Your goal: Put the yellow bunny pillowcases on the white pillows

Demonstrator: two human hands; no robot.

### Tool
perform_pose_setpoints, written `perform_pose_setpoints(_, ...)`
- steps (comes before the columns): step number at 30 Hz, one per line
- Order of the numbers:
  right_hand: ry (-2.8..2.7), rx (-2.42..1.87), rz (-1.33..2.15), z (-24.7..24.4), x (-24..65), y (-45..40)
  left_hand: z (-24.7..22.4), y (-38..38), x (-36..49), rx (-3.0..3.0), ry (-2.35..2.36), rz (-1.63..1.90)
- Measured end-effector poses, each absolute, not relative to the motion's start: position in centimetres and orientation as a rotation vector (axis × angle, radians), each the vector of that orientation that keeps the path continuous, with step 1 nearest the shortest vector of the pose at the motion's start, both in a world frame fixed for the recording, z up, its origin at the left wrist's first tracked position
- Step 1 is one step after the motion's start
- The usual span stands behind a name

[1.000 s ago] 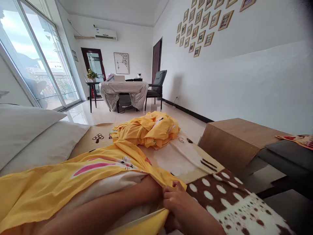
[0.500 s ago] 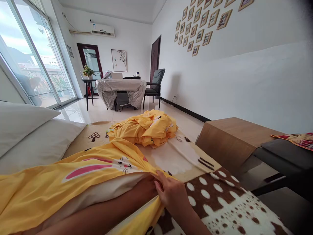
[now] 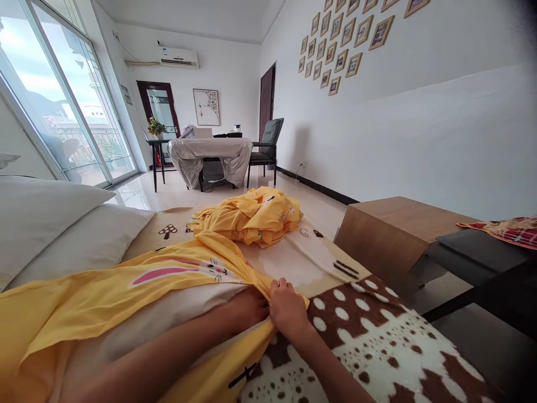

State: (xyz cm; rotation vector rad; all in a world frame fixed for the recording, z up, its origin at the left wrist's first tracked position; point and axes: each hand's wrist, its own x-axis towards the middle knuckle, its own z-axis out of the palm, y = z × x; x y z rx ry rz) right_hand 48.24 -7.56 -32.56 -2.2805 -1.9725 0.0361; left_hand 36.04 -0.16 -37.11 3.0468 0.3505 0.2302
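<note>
A yellow pillowcase point(image 3: 168, 291) with a rabbit print lies across the bed, its side open over a white pillow point(image 3: 168, 319). My left hand point(image 3: 250, 309) reaches inside the opening, its fingers curled at the pillow's far end and partly covered by yellow cloth. My right hand point(image 3: 287, 308) is closed on the gathered edge of the pillowcase, right beside the left hand. The lower flap of the pillowcase hangs below both wrists. Beyond the hands sits a crumpled heap of yellow bedding point(image 3: 251, 218).
A brown and cream patterned blanket point(image 3: 369, 341) covers the bed. White pillows point(image 3: 79, 235) lie at the left. To the right are a brown wooden box-like piece point(image 3: 403, 221) and a black seat point(image 3: 482, 257). A plastic-covered table point(image 3: 210, 148) and a black chair point(image 3: 268, 145) stand farther back.
My right hand has closed more tightly round the pillowcase edge, fingers now bunched in a fist. The lower yellow flap has shifted, showing a black printed mark. The view has shifted slightly.
</note>
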Motion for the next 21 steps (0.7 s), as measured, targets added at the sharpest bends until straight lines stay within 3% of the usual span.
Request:
perform_pose_setpoints(4,-1.959,-2.27,0.207,-31.7,50.3,-8.6,-35.4,-0.5,36.0,2.832,0.249,0.135)
perform_pose_setpoints(8,-1.936,-2.154,0.29,-32.2,51.7,-9.0,-34.7,0.1,36.6,2.44,0.256,0.257)
perform_pose_setpoints(16,-0.98,-1.264,1.151,-34.9,50.4,-7.7,-36.9,-0.2,37.8,2.352,0.471,0.519)
perform_pose_setpoints(21,-0.818,-1.194,1.285,-35.1,48.9,-7.7,-37.5,-0.5,37.4,2.453,0.516,0.589)
